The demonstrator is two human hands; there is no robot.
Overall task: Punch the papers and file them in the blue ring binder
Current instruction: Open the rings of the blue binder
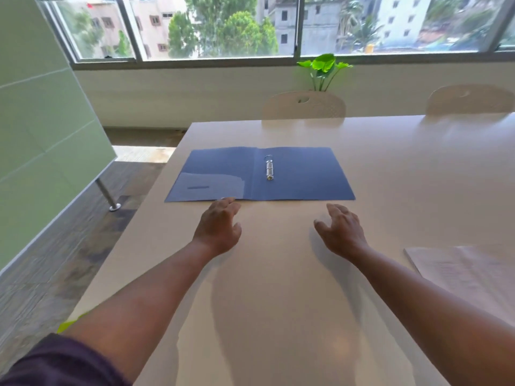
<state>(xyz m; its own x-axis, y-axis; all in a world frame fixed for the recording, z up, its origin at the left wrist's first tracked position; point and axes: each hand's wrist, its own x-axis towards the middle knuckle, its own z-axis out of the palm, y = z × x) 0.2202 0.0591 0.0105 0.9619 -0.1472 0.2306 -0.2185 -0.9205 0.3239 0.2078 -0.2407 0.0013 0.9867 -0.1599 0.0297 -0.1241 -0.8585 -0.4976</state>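
Observation:
The blue ring binder (301, 176) lies flat and open on the pale table (278, 274), its metal rings (269, 167) standing just right of the spine. My left hand (218, 227) hovers palm down with relaxed fingers, fingertips at the binder's near edge. My right hand (342, 229) is held the same way a little short of the binder's right half, holding nothing. A stack of printed papers (468, 274) lies on the table at the right edge of view. No hole punch is in view.
Two pale chairs (303, 105) (471, 100) stand at the table's far side, with a green plant (324, 68) behind them below the window. A green partition panel (41, 121) on a metal leg stands left of the table.

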